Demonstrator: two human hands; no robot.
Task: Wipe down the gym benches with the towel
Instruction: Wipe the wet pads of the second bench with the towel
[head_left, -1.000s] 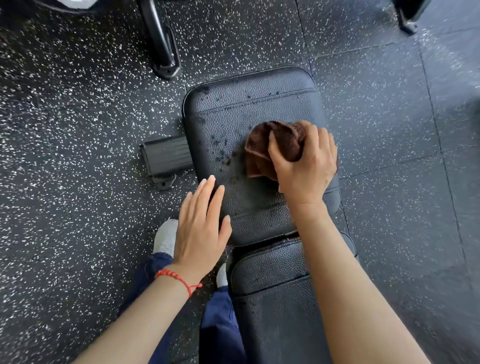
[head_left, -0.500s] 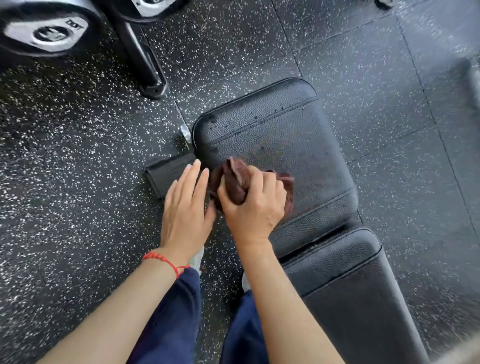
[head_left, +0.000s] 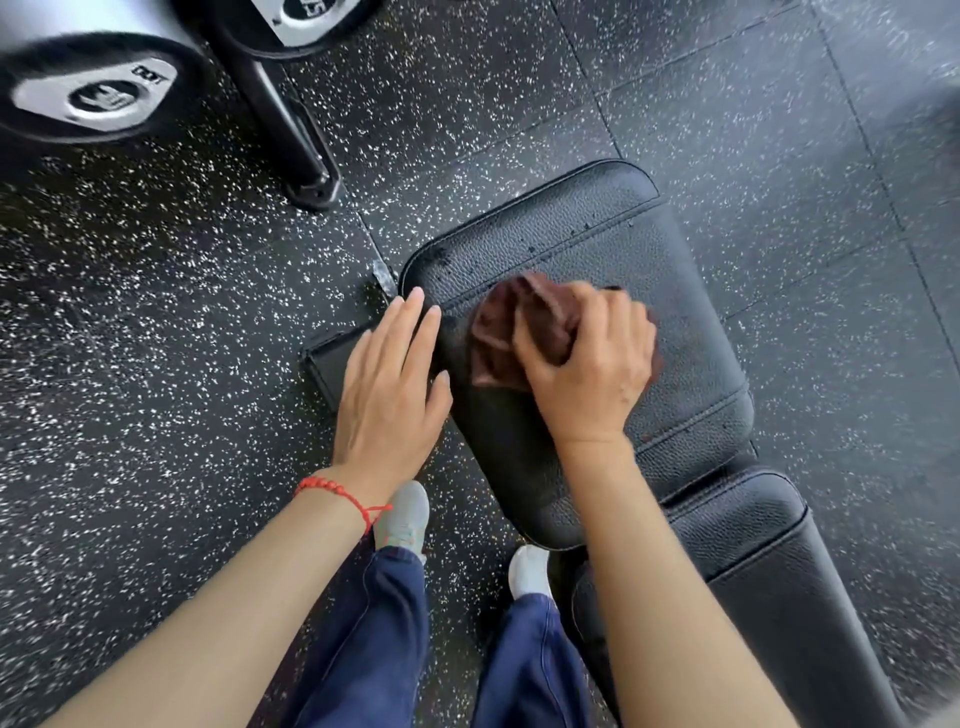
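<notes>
The right hand (head_left: 587, 364) has swept the bunched brown towel (head_left: 511, 332) from the left edge back toward the middle of the desk (head_left: 691, 374); its grip is closed on the cloth. The left hand (head_left: 389, 395) stays flat, fingers spread, at the desk's left edge. Dark specks remain along the far seam; the floor (head_left: 779, 156) beyond is open.

Brown towel (head_left: 519, 327) on the black pebble-grain surface (head_left: 649, 270), dark specks near its top seam. Floor (head_left: 156, 364) black w/ white flecks. Red bead bracelet (head_left: 332, 488), navy trousers (head_left: 374, 639), pale grey shoes (head_left: 405, 514). Silver-and-black weight plate (head_left: 93, 93) top left.
</notes>
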